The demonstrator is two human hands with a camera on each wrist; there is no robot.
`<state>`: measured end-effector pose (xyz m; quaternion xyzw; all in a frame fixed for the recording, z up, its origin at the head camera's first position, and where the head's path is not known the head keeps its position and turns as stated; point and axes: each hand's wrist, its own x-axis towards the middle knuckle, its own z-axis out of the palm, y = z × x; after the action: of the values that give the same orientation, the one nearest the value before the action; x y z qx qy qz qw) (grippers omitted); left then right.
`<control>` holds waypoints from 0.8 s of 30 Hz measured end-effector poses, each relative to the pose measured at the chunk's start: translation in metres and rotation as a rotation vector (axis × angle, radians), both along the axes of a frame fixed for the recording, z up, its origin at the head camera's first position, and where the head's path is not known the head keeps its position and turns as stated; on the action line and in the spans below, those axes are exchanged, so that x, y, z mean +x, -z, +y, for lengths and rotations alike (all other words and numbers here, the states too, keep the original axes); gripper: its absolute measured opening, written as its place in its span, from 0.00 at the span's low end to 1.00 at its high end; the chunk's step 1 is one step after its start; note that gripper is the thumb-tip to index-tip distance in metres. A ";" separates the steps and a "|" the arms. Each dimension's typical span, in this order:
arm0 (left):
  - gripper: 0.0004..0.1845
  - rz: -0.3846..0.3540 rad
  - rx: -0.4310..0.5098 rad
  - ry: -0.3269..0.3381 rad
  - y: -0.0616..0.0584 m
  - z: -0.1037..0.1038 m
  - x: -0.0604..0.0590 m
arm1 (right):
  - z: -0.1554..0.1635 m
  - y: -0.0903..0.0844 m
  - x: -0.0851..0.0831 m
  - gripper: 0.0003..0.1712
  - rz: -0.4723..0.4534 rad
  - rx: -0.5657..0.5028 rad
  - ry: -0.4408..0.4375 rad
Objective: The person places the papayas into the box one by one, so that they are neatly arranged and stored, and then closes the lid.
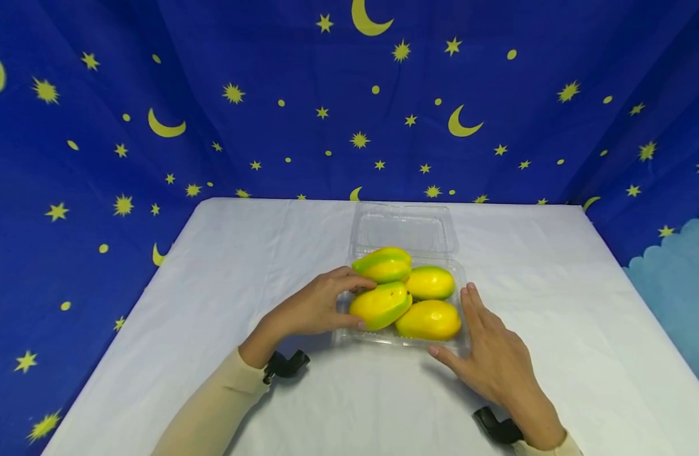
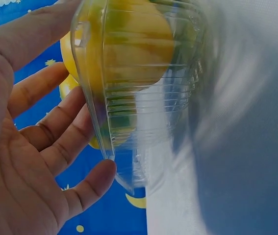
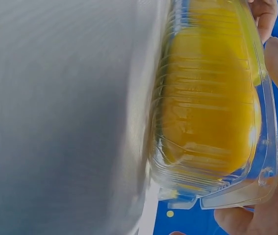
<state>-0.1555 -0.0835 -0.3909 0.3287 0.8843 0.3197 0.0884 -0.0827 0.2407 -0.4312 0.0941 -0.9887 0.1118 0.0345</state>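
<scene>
A clear plastic clamshell box stands on the table with its lid folded back, away from me. Several smooth yellow-green fruits, mango- or papaya-like, fill its base: one at the back left, one at the back right, one at the front right. My left hand holds the front-left fruit between thumb and fingers; the left wrist view shows the other fingers by the box's rim. My right hand lies along the box's right side, its fingers straight.
A white cloth covers the table. Behind and beside it hangs a blue curtain with yellow moons and stars. Black wrist mounts are worn on both wrists.
</scene>
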 end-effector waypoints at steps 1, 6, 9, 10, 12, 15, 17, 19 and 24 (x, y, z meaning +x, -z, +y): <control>0.35 -0.002 0.007 -0.001 0.001 -0.001 0.000 | 0.000 0.000 0.000 0.67 -0.002 -0.001 0.000; 0.35 -0.005 0.040 0.003 0.003 -0.004 0.001 | -0.001 0.000 0.001 0.67 0.004 -0.015 -0.004; 0.34 -0.005 0.059 0.010 0.001 -0.006 0.000 | -0.001 -0.001 0.002 0.67 0.012 -0.024 0.003; 0.34 -0.005 0.066 0.012 0.001 -0.007 -0.001 | -0.001 -0.002 0.002 0.67 0.015 -0.026 0.004; 0.33 -0.003 0.084 0.011 -0.001 -0.008 -0.002 | -0.001 -0.003 0.002 0.67 0.023 -0.029 0.005; 0.31 0.005 0.110 -0.003 -0.004 -0.009 -0.003 | -0.001 -0.006 0.002 0.67 0.033 -0.028 0.004; 0.30 0.017 0.121 -0.019 -0.005 -0.010 -0.003 | -0.002 -0.008 0.003 0.68 0.041 -0.024 0.008; 0.29 0.030 0.132 -0.030 -0.006 -0.011 -0.003 | -0.002 -0.011 0.004 0.68 0.061 -0.016 0.015; 0.27 0.065 0.154 -0.076 -0.009 -0.013 -0.004 | -0.004 -0.020 0.003 0.66 0.147 -0.003 0.018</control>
<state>-0.1591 -0.0964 -0.3824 0.3108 0.8713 0.3791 0.0220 -0.0798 0.2363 -0.4111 0.0931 -0.9841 0.1058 0.1080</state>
